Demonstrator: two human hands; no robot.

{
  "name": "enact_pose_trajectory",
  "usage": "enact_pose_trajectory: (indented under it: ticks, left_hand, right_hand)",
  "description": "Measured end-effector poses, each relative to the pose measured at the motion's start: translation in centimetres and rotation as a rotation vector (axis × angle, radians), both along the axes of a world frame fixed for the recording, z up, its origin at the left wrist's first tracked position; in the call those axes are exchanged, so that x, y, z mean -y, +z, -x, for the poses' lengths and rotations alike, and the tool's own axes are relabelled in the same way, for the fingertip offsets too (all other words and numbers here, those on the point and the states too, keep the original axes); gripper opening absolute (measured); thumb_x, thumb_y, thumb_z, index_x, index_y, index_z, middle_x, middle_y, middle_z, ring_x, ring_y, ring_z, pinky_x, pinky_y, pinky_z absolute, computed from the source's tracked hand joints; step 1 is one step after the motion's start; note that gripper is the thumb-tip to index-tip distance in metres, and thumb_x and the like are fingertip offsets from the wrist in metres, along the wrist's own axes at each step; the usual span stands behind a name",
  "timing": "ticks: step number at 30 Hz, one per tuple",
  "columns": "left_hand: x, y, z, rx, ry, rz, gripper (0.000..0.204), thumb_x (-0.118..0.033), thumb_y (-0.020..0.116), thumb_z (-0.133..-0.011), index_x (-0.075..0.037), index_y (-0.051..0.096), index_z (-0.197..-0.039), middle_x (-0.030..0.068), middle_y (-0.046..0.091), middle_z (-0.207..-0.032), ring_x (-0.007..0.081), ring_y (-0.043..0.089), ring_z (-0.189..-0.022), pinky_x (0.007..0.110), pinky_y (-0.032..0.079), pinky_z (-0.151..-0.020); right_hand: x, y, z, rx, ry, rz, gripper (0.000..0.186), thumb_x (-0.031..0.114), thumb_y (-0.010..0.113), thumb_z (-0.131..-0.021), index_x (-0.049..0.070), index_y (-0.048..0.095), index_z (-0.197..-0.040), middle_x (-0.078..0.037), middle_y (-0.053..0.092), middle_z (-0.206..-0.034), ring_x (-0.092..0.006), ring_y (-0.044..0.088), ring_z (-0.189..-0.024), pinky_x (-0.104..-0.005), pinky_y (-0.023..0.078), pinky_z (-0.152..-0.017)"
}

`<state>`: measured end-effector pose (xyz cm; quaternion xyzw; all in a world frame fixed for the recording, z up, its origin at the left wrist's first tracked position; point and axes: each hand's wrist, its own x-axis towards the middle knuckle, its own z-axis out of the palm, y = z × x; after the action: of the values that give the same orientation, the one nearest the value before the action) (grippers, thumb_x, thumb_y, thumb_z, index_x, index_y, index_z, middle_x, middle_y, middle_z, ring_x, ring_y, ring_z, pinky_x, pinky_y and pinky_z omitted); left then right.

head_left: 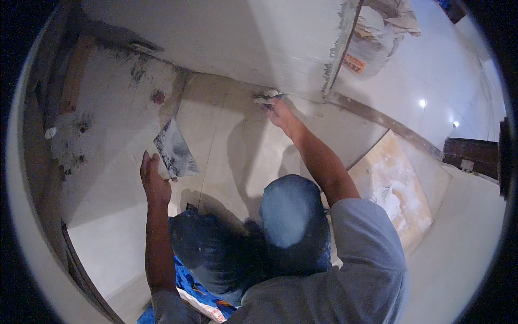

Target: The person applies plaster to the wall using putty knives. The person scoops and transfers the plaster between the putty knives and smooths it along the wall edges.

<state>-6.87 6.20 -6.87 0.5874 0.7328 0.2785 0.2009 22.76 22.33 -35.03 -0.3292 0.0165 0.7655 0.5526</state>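
Observation:
My left hand [156,175] grips a wide, thin metal blade [175,151] smeared dark, held beside the stained wall [113,102] on the left. My right hand [279,114] is closed round a putty knife [265,100] with whitish paste on it, at the seam where the light panel [226,32] above meets the beige surface [210,135]. My shadow falls across that surface below my right hand.
A board [410,200] heaped with white paste lies by my right arm. A wrinkled bag [377,48] sits on white tiles beyond the panel's rough edge. A dark sill [469,154] is at right, blue cloth [186,278] beneath me. My bent knees occupy the lower middle.

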Motion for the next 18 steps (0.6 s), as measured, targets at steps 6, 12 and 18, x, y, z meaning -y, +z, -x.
enact_pose_trajectory:
  ticks: [6,12,18]
  left_hand:
    - [-0.3,-0.9,1.7,0.184,-0.032,0.069,0.053,-0.014,0.052,-0.091,-0.001,0.033,-0.138,0.0167,0.054,-0.118,0.0278,0.056,-0.104,0.038,0.051,-0.08]
    - [0.3,1.4,1.7,0.421,0.058,0.064,0.044,-0.008,0.051,-0.089,-0.001,0.042,-0.131,0.0167,0.055,-0.118,0.027,0.057,-0.103,0.035,0.049,-0.083]
    - [-1.3,3.1,-2.2,0.383,-0.095,0.175,0.038,-0.011,0.047,-0.093,0.003,0.044,-0.129,0.0162,0.055,-0.118,0.0238,0.058,-0.104,0.034,0.049,-0.089]
  right_hand:
    - [-4.1,-4.8,0.4,-0.104,-0.096,0.035,0.021,0.006,0.037,-0.094,0.002,0.053,-0.108,-0.012,0.06,-0.105,-0.0239,0.061,-0.093,-0.0352,0.054,-0.083]
    - [-5.8,-0.9,2.4,-0.15,-0.136,0.068,0.026,0.001,0.034,-0.095,-0.002,0.052,-0.113,-0.016,0.056,-0.114,-0.0269,0.057,-0.103,-0.0369,0.053,-0.09]
    - [-6.9,-0.9,-0.3,0.37,-0.056,-0.31,0.023,0.007,0.039,-0.095,0.0,0.053,-0.111,-0.013,0.059,-0.106,-0.024,0.06,-0.092,-0.0335,0.053,-0.085]
